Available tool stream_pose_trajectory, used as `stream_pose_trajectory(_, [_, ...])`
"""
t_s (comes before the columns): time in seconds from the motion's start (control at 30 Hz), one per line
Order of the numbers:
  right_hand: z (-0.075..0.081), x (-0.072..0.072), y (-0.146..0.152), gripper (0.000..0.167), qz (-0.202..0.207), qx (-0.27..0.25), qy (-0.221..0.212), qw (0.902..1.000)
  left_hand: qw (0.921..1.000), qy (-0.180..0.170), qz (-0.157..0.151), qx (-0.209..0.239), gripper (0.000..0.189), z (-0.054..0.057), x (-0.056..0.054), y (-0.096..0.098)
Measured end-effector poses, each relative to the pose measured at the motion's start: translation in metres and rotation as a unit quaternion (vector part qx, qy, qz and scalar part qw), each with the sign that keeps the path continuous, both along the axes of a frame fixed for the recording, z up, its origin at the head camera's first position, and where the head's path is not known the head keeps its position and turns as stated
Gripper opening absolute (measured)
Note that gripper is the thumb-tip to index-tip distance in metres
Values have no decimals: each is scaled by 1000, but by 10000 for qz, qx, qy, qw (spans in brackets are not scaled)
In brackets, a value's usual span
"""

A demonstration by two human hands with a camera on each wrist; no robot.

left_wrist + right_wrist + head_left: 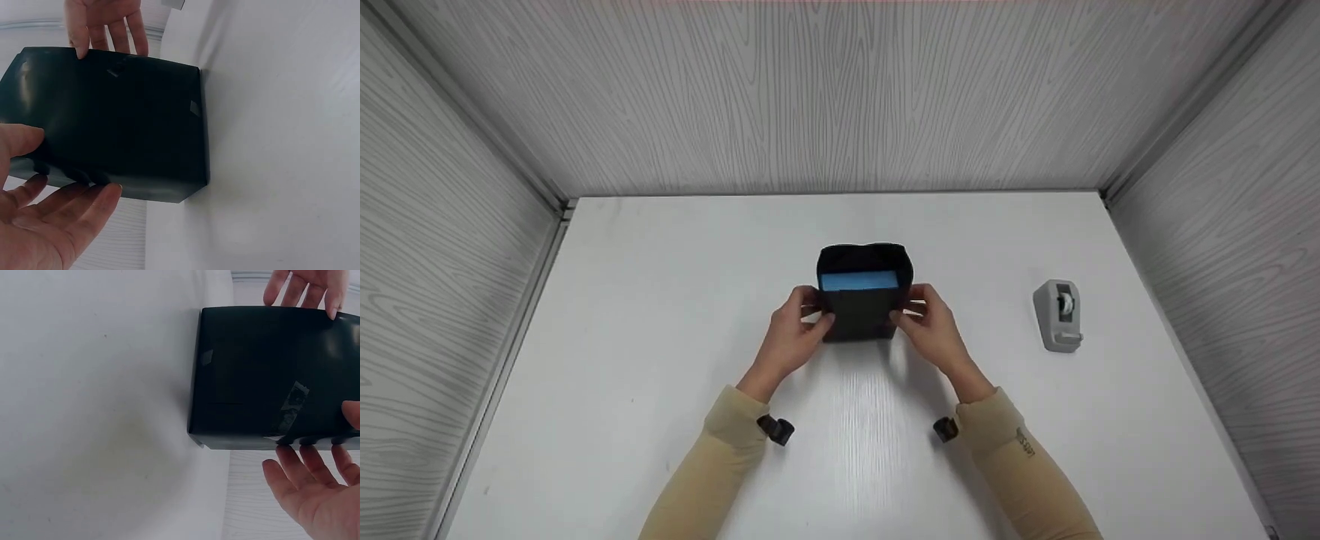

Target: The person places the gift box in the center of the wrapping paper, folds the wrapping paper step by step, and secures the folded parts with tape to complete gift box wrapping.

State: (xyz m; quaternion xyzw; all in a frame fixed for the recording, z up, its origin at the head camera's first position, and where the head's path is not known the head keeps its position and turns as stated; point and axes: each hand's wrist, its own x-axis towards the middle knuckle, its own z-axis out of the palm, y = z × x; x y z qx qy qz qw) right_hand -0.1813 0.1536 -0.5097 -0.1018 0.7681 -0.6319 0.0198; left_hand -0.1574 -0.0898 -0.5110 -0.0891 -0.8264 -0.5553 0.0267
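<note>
A black paper bag (859, 316), box-shaped and with its top edge flared apart, stands upright between the two hands. Inside its mouth shows the top of a blue block-like thing (860, 280); the rest of it is hidden. My left hand (793, 330) grips the bag's left side, thumb on the near face and fingers along the side. On the opposite side my right hand (934, 330) holds it the same way. A strip of clear tape (292, 408) crosses the near face in the right wrist view, and a small tape piece (195, 107) sits near the bottom edge.
To the right on the white table (675, 300) stands a grey tape dispenser (1059, 319) with a roll in it. Grey wood-grain panels (825, 97) rise at the back and on both sides.
</note>
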Motion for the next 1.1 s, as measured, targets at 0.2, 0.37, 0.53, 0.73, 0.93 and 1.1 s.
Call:
stream_pose_trajectory(0.2, [20, 11, -2, 39, -74, 205, 432, 9988, 9993, 357, 142, -4, 40, 0, 3, 1])
stream_pose_trajectory(0.37, [39, 19, -8, 36, -266, 285, 756, 9964, 9968, 696, 381, -25, 40, 2, 3, 3])
stream_pose_trajectory(0.53, [39, 19, -13, 31, -615, 385, 869, 9936, 9943, 845, 651, -83, 37, 4, 2, 6])
stream_pose_trajectory(0.73, [22, 11, -16, 31, -976, 467, 884, 9902, 9922, 877, 875, -142, 34, 3, -3, 9])
stream_pose_trajectory(0.93, [6, 0, -15, 29, -1249, 640, 745, 9873, 9892, 924, 1100, -276, 31, 3, -8, 12])
stream_pose_trajectory(1.1, [6, -2, -19, 27, -1455, 710, 695, 9844, 9878, 852, 1251, -369, 29, 4, -11, 14])
